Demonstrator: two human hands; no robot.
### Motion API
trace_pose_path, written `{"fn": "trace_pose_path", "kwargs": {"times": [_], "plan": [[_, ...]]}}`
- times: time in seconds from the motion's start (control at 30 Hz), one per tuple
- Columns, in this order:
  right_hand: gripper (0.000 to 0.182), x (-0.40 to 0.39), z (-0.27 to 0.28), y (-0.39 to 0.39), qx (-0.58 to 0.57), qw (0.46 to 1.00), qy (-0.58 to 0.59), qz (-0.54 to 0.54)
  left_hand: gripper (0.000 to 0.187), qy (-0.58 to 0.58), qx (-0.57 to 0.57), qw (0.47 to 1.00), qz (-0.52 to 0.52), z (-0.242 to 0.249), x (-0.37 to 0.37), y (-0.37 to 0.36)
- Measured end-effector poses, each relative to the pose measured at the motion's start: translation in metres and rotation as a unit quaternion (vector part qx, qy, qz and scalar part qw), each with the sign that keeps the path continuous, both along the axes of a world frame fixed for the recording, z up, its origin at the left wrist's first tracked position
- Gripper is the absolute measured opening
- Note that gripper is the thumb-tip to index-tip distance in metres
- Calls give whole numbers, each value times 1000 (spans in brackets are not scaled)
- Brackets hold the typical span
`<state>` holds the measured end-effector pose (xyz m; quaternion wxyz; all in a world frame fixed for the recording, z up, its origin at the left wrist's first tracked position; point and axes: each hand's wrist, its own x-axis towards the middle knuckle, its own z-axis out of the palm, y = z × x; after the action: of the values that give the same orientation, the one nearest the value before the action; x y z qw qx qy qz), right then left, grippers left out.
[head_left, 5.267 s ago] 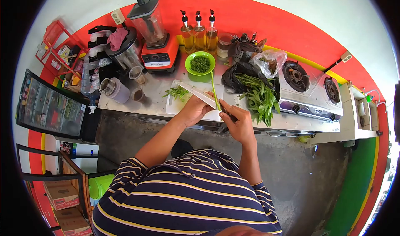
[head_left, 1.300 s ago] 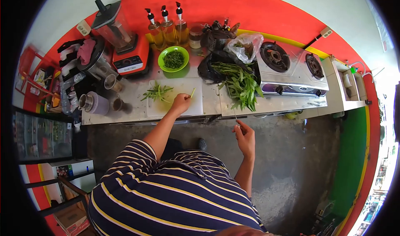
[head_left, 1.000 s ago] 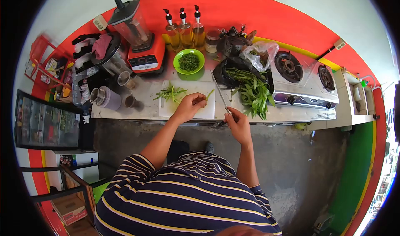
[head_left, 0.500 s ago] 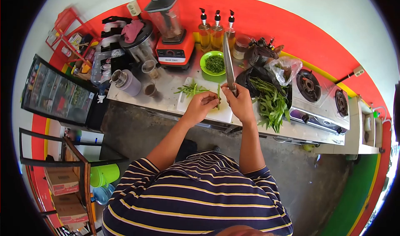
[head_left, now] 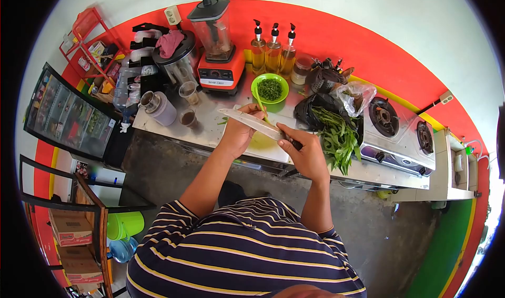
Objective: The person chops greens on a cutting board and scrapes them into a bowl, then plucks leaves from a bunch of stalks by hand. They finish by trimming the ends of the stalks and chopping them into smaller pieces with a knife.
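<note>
A kitchen knife [head_left: 251, 121] is gripped at its handle in my right hand [head_left: 309, 155], its blade tilted and pointing left across the front of my left hand [head_left: 238, 135]. Between the closed fingers of my left hand is a green stem [head_left: 261, 102], slanting up toward the bowl, its lower end by the blade. Both hands are above a cutting board [head_left: 269, 153] on the steel counter. My left hand mostly hides the cut stems on the board. Behind stands a lime-green bowl [head_left: 286, 91] of chopped greens [head_left: 270, 89]. Leafy greens [head_left: 337, 144] spill from a black plastic bag [head_left: 305, 108] at right.
A red blender [head_left: 220, 74], a steel container [head_left: 179, 66] and several pump bottles [head_left: 273, 54] line the wall. Plastic cups [head_left: 189, 120] and a grey flask [head_left: 159, 108] stand left. A gas stove [head_left: 400, 135] is at right, beside a clear plastic bag [head_left: 357, 95].
The knife has swung from pointing up and away to pointing left, across my left hand. My left hand has turned, and the stem now leans the other way.
</note>
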<state>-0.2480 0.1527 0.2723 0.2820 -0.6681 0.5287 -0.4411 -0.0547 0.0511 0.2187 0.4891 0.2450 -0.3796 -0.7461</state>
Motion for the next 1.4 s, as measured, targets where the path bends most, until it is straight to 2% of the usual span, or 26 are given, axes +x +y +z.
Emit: {"fn": "trace_pose_path", "kwargs": {"times": [0.17, 0.4, 0.53, 0.83, 1.3, 1.4], "plan": [[43, -1, 2, 3, -31, 999, 9, 3, 21, 20, 13, 999, -30, 6, -7, 1], [41, -7, 5, 9, 25, 1000, 18, -7, 21, 18, 3, 998, -57, 7, -12, 2], [40, -10, -5, 7, -28, 1000, 0, -8, 22, 19, -1, 998, -56, 6, -17, 1], [39, -8, -3, 9, 2, 1000, -8, -11, 23, 15, -17, 998, -62, 8, -16, 4], [39, -5, -11, 6, -28, 999, -8, -42, 19, 16, -2, 997, -75, 5, -20, 6], [40, -6, -7, 7, -9, 999, -4, -52, 19, 38, 11, 993, -114, 4, -25, 1]]}}
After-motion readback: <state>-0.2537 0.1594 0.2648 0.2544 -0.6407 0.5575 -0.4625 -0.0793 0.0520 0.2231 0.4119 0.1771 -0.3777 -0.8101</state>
